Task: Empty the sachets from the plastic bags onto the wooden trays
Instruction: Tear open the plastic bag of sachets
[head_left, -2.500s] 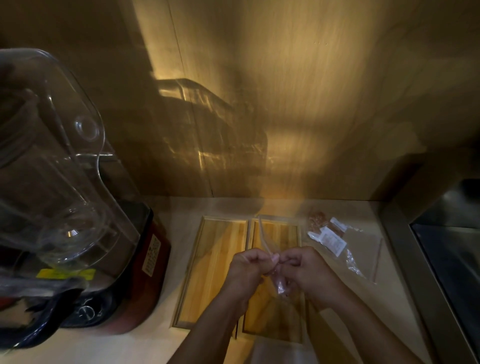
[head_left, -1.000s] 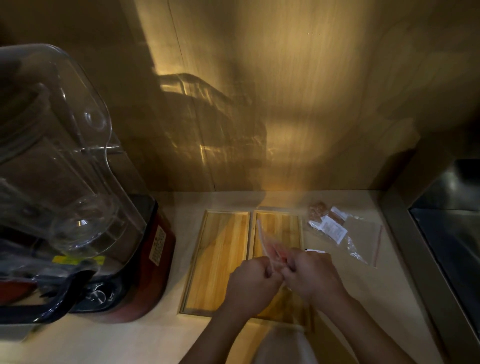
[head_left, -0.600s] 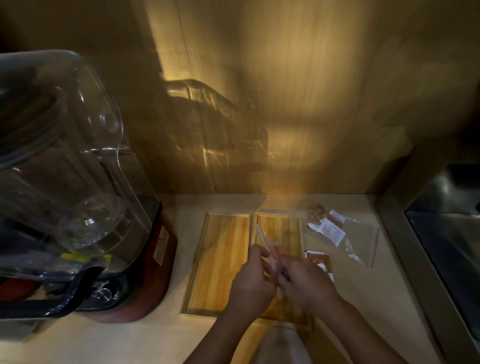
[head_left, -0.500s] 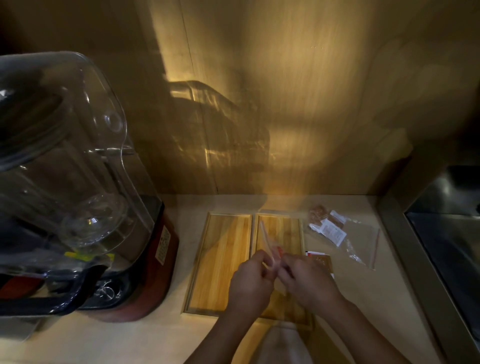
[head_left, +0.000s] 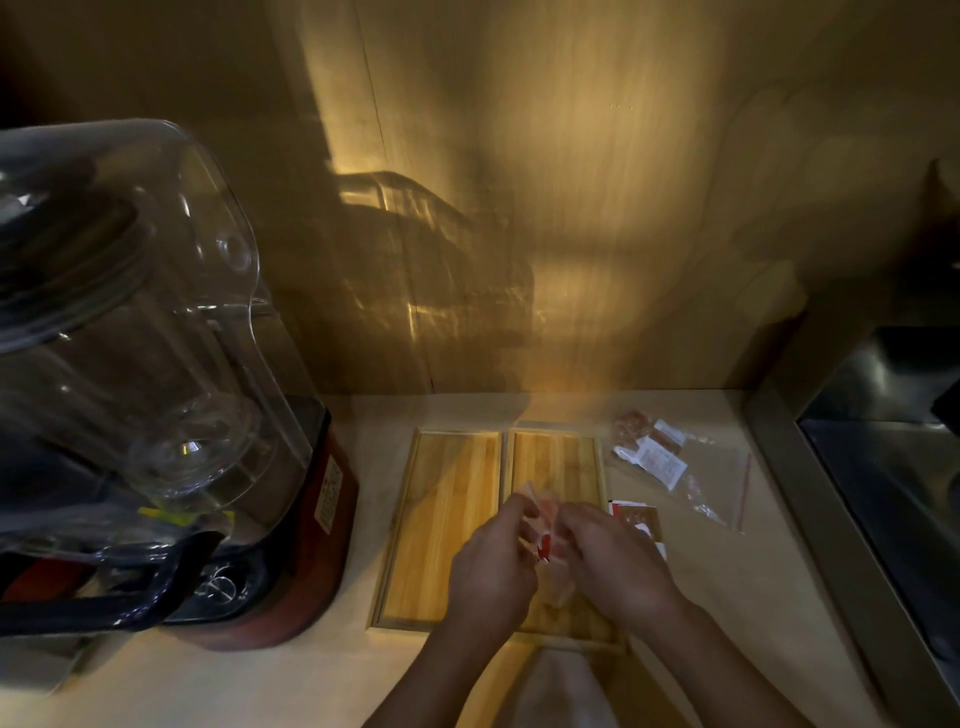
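Over the right tray (head_left: 556, 460), the left hand (head_left: 493, 566) and right hand (head_left: 613, 564) both pinch a clear bag (head_left: 543, 525) holding a red sachet (head_left: 544, 546).

A big blender (head_left: 156, 395) took up the whole left side, clear plastic sound cover (head_left: 130, 312) over a dark red base (head_left: 291, 587) with a label stuck on its side (head_left: 329, 496) and a black handle (head_left: 93, 597) sticking out low at the front. It sat on a pale countertop (head_left: 727, 597). Behind it all was a wood-panelled wall (head_left: 571, 182) lit up warm yellow, with the blender's shadow (head_left: 431, 275) thrown across it. Over on the right edge there was a stainless steel sink (head_left: 893, 457), pretty dark, so I couldn't make out anything inside.
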